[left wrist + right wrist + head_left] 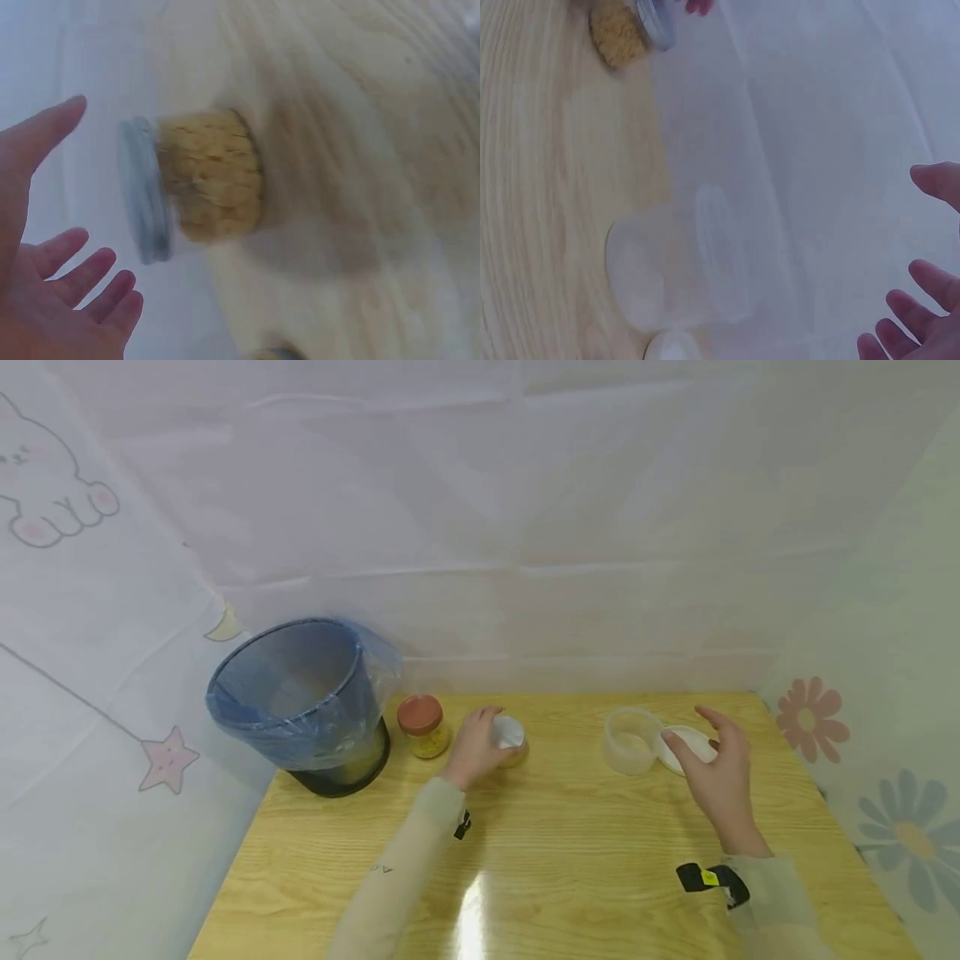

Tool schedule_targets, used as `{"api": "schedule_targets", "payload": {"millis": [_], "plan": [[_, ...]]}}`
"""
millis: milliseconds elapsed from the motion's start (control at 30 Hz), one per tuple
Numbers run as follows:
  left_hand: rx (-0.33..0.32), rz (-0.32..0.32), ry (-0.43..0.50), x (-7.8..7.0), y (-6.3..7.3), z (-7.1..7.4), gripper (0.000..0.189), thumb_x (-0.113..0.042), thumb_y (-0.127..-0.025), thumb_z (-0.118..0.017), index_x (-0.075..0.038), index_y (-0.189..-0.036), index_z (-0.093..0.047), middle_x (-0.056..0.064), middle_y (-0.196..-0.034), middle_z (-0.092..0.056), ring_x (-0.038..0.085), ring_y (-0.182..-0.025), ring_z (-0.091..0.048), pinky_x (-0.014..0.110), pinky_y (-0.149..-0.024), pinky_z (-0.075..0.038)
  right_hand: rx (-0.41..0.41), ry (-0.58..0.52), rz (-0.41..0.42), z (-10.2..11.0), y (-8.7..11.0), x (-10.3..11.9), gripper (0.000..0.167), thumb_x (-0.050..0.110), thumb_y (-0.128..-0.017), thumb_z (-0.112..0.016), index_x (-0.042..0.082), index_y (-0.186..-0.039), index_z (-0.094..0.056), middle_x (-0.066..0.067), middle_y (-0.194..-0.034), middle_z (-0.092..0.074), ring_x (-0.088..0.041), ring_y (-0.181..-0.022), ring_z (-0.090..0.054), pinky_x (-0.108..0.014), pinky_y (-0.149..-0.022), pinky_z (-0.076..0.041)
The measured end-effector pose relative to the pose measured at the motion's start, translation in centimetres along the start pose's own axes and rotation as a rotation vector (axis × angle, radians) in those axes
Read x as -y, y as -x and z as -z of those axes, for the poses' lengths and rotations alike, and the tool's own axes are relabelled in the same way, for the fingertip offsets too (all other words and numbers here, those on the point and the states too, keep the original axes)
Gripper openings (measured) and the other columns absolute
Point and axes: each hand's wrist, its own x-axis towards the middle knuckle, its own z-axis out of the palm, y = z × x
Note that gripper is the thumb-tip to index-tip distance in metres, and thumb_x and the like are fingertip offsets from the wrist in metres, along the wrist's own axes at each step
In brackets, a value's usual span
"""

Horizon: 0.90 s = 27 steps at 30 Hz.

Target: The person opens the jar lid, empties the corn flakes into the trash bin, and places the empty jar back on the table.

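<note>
A clear jar of yellow pieces with a silver lid stands upright on the table. My left hand is beside its lid, thumb and fingers spread. In the left wrist view a gap shows between those fingers and the jar. My right hand hovers at the right with thumb and fingers apart, holding nothing. Nearest to it are a flat white lid and a round translucent container without a lid on top. The right wrist view also shows the container.
Left of the silver-lidded jar stands a jar with a red lid and yellow contents. A dark bin with a blue plastic liner stands at the table's left edge. Pale sheets hang behind and at both sides of the wooden table.
</note>
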Motion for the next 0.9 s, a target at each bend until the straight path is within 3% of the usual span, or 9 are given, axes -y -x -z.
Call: {"api": "schedule_targets", "payload": {"millis": [200,300,467,600,900], "plan": [[-0.016,0.07,0.083,1.8,0.1,-1.9,0.105,-0.043,-0.077,-0.09,0.002,-0.154,-0.035,0.021,-0.145,-0.048,0.037,-0.133,-0.045,0.049,-0.109,-0.04,0.046,-0.037,0.043,-1.3,1.0,1.8,0.059,0.022,-0.097,-0.073,0.004,-0.148,-0.049,-0.015,-0.147,-0.043,-0.036,-0.131,-0.039,-0.026,-0.095,-0.037],[-0.022,0.093,0.124,2.5,0.0,-3.0,0.11,-0.046,-0.075,-0.09,0.003,-0.155,-0.032,0.023,-0.141,-0.049,0.04,-0.129,-0.047,0.051,-0.105,-0.043,0.1,-0.058,0.059,-2.6,1.8,2.1,0.058,0.022,-0.098,-0.072,0.005,-0.148,-0.048,-0.015,-0.147,-0.044,-0.034,-0.13,-0.04,-0.021,-0.093,-0.037],[-0.027,0.126,0.181,3.0,-0.3,-4.2,0.114,-0.045,-0.074,-0.091,0.002,-0.156,-0.029,0.023,-0.142,-0.048,0.04,-0.129,-0.048,0.052,-0.104,-0.044,0.211,-0.09,0.084,-4.9,3.0,2.1,0.057,0.021,-0.098,-0.072,0.005,-0.147,-0.048,-0.016,-0.147,-0.044,-0.03,-0.128,-0.041,-0.04,-0.098,-0.04],[-0.041,0.137,0.208,3.0,-0.3,-4.4,0.111,-0.04,-0.074,-0.093,0.002,-0.155,-0.031,0.023,-0.142,-0.048,0.041,-0.128,-0.048,0.053,-0.103,-0.045,0.253,-0.13,0.072,-6.4,3.5,1.7,0.056,0.02,-0.097,-0.073,0.004,-0.145,-0.05,-0.017,-0.145,-0.046,-0.031,-0.128,-0.042,-0.056,-0.099,-0.039],[-0.061,0.149,0.245,2.4,-0.2,-3.9,0.098,-0.031,-0.073,-0.095,-0.001,-0.148,-0.04,0.017,-0.135,-0.054,0.034,-0.122,-0.053,0.049,-0.101,-0.047,0.358,-0.19,-0.025,-8.1,3.9,1.2,0.061,0.029,-0.098,-0.072,0.005,-0.148,-0.046,-0.017,-0.148,-0.046,-0.037,-0.135,-0.04,-0.057,-0.108,-0.035]]}}
